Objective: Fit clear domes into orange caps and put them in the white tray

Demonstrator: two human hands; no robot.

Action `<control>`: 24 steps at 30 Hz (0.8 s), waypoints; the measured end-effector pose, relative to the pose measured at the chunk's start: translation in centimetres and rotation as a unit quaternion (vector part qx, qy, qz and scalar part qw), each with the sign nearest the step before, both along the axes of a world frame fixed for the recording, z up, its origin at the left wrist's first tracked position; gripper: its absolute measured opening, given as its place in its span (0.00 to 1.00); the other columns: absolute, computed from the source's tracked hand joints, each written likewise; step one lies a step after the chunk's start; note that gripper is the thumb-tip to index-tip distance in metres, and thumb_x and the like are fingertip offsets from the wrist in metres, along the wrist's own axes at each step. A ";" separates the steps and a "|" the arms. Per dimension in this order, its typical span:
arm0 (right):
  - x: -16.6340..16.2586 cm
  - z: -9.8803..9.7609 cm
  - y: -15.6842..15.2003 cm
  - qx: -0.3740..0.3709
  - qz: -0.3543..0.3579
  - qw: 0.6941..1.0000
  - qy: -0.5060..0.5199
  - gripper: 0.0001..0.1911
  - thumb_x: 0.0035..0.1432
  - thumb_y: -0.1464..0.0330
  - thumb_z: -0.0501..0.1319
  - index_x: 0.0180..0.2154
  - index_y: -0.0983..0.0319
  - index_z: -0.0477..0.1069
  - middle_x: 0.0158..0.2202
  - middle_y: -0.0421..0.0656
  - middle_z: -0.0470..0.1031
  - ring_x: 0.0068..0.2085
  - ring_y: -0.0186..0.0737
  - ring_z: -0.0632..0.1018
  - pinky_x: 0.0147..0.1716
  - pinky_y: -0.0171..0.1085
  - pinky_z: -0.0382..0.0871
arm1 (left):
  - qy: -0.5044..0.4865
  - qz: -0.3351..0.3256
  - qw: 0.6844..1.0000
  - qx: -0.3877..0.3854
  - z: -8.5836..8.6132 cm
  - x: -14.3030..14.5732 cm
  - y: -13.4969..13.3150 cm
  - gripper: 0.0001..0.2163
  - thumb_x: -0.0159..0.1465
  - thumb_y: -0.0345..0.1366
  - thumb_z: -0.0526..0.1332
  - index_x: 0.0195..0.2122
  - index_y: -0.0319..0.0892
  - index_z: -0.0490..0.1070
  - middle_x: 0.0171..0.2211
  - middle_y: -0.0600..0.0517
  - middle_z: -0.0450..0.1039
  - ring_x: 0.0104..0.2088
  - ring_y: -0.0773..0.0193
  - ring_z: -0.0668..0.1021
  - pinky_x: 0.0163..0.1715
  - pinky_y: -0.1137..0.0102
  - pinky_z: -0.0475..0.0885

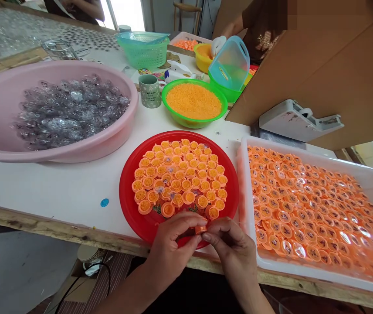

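Observation:
Over the near edge of a red round tray [128, 209], my left hand [176, 244] pinches a small orange plastic cup [201, 229] between thumb and fingers. My right hand [235, 248] is closed at the cup's right side, its thumb and forefinger pressed together and touching it. Whether a clear lid is between the fingers I cannot tell. Many small orange cups [186, 185] filled with orange bits stand on the tray, with a few clear printed lids lying among them. To the right, a white tray [253, 244] holds many lidded orange cups [304, 209].
A pink basin [121, 131] of clear printed lids [75, 113] stands left. Behind the red tray are a green bowl [186, 121] of orange bits and a mug [150, 91]. A cardboard panel [320, 69] rises right. A co-worker's gloved hand [218, 45] is at the back.

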State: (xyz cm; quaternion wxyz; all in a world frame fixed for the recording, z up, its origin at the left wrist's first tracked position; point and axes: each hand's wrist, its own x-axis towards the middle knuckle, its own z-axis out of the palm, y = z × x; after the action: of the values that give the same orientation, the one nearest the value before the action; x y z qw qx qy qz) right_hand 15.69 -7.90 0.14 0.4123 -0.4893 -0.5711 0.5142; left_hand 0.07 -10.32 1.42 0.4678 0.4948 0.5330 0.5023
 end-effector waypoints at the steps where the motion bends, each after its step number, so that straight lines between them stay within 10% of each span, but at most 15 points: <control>1: 0.0 0.2 0.0 0.042 0.006 0.999 -0.021 0.06 0.55 0.75 0.67 0.30 0.57 0.75 0.28 0.37 0.75 0.31 0.34 0.76 0.31 0.31 0.70 | 0.005 -0.005 1.000 0.006 0.0 -0.1 0.0 0.14 0.58 0.22 0.63 0.42 0.45 0.76 0.42 0.53 0.79 0.42 0.65 0.81 0.47 0.72 0.77; 12: 0.4 0.5 0.0 0.160 0.044 0.983 -0.083 0.09 0.59 0.78 0.63 0.32 0.58 0.73 0.30 0.37 0.74 0.33 0.33 0.76 0.33 0.32 0.70 | 0.159 -0.039 0.980 0.113 -0.1 -0.1 0.1 0.20 0.61 0.19 0.60 0.50 0.47 0.72 0.46 0.53 0.79 0.46 0.66 0.79 0.50 0.73 0.74; 18: 0.4 0.1 -0.1 0.099 0.033 0.991 -0.083 0.16 0.60 0.72 0.64 0.49 0.54 0.69 0.41 0.41 0.73 0.38 0.38 0.77 0.36 0.37 0.73 | 0.086 -0.033 0.993 0.075 0.3 -0.3 0.1 0.18 0.62 0.22 0.60 0.50 0.47 0.71 0.46 0.52 0.77 0.47 0.66 0.79 0.49 0.75 0.74; 24: 0.3 1.4 -0.3 0.188 0.043 0.974 -0.115 0.15 0.59 0.74 0.64 0.48 0.56 0.69 0.40 0.40 0.74 0.37 0.36 0.74 0.39 0.36 0.70 | 0.058 -0.029 0.994 0.084 0.6 -1.0 -0.1 0.15 0.64 0.24 0.59 0.49 0.48 0.71 0.44 0.52 0.76 0.45 0.65 0.79 0.46 0.73 0.75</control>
State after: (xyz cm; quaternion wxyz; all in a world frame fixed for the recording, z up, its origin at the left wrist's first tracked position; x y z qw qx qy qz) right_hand 15.96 -8.20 1.56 0.4061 -0.4339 -0.7217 0.3549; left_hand -0.91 -10.40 2.03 0.4072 0.5755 0.5009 0.5021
